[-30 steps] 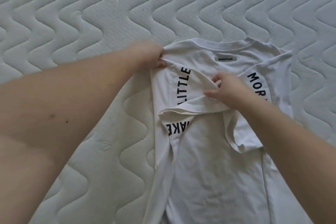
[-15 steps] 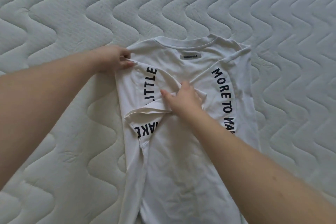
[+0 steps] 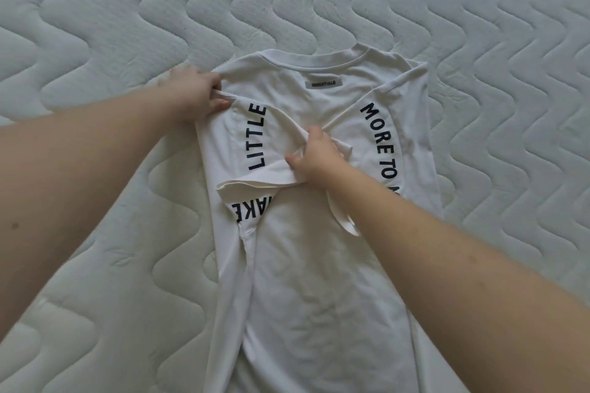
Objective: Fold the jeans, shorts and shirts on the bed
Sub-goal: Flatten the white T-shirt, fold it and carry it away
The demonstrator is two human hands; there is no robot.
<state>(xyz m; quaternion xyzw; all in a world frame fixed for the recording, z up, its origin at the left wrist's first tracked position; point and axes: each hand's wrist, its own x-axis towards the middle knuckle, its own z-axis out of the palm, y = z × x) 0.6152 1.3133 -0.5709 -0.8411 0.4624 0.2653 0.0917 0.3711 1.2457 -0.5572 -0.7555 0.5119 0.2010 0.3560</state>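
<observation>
A white T-shirt (image 3: 306, 265) with black lettering lies on the mattress, collar away from me, both side parts folded inward over the middle. My left hand (image 3: 198, 96) pinches the shirt's folded left shoulder corner. My right hand (image 3: 314, 156) grips the left sleeve where it lies folded across the shirt's middle. A grey label (image 3: 323, 84) sits below the collar. No jeans or shorts are in view.
The quilted white mattress (image 3: 127, 25) with wavy stitching fills the whole view around the shirt. My forearms cross the lower left and lower right of the view.
My right hand has stayed on the folded sleeve, shifting its grip slightly. My left hand still holds the shoulder corner. The view itself has shifted around.
</observation>
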